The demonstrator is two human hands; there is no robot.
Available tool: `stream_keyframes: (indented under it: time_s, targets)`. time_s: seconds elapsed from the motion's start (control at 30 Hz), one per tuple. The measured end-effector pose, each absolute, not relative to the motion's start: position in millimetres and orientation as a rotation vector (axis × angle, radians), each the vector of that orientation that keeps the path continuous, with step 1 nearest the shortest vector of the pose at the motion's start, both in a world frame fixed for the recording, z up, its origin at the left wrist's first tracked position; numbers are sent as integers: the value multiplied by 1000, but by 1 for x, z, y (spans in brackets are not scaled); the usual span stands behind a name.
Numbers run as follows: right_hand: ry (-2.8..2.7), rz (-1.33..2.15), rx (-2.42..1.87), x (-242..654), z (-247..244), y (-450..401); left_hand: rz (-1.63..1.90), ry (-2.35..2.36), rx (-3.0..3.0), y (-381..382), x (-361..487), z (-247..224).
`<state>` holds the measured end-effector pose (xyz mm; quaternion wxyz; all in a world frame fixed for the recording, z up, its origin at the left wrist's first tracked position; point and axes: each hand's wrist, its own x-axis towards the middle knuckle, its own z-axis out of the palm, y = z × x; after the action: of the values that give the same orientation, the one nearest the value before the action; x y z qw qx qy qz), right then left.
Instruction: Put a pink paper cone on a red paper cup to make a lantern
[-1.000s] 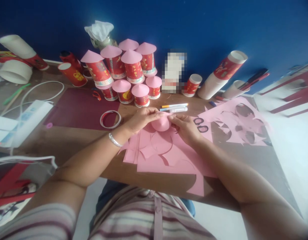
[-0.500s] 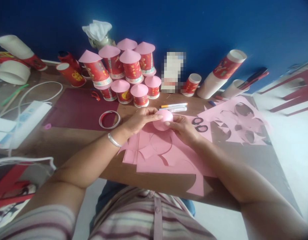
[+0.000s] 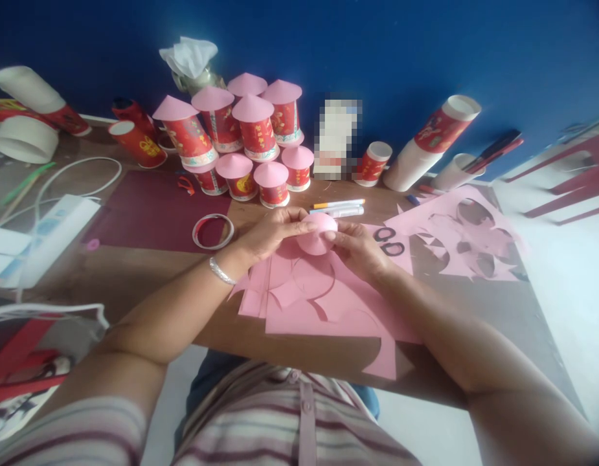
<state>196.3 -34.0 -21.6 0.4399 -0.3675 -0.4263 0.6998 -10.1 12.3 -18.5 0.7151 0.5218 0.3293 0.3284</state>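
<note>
Both the left hand and right hand pinch a pink paper disc above the pink sheets. Behind the sheets, red cups carry gold lettering too small to read.

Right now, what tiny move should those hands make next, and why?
Perhaps a light press with the right hand while the left hand steadies the other side: both pinch the pink paper piece near its edges, it looks bent into a shallow cone, and I can see no fastening.
</note>
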Motion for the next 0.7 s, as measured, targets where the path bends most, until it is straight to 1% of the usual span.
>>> stream_keyframes:
  time_s: [0.47,0.7]
  targets:
    - [-1040,1774,-882,198,-29,-32,749,738,1195,12,-9,-20]
    - [-1109,1750,-901,196,-24,-33,731,761,1214,12,-8,-20]
